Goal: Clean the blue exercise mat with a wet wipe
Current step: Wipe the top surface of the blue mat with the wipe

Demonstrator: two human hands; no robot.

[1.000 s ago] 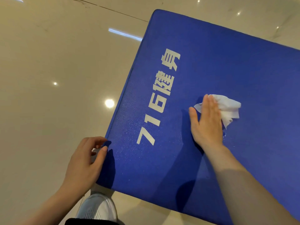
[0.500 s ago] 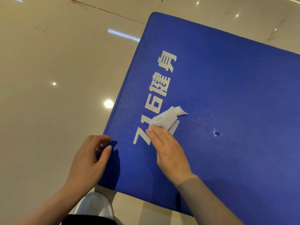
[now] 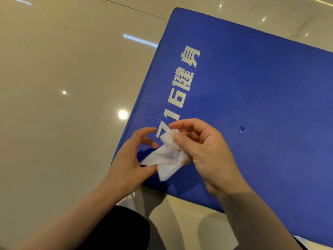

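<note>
The blue exercise mat (image 3: 252, 91) with white printed characters lies on the floor and fills the right of the head view. Above its near left corner I hold a crumpled white wet wipe (image 3: 168, 156) between both hands. My right hand (image 3: 203, 152) pinches the wipe's upper part with thumb and fingers. My left hand (image 3: 133, 159) pinches its lower left edge with the thumb, its other fingers curled above. A small wet spot (image 3: 241, 129) sits on the mat to the right of my hands.
A glossy beige tiled floor (image 3: 63, 87) with light reflections surrounds the mat on the left and far side. My dark trouser knee (image 3: 119, 230) and a bit of white shoe (image 3: 126, 200) show below the mat's near edge.
My right hand wiped leftward across the mat, then lifted the wipe off the surface. My left hand let go of the mat's corner and took hold of the wipe.
</note>
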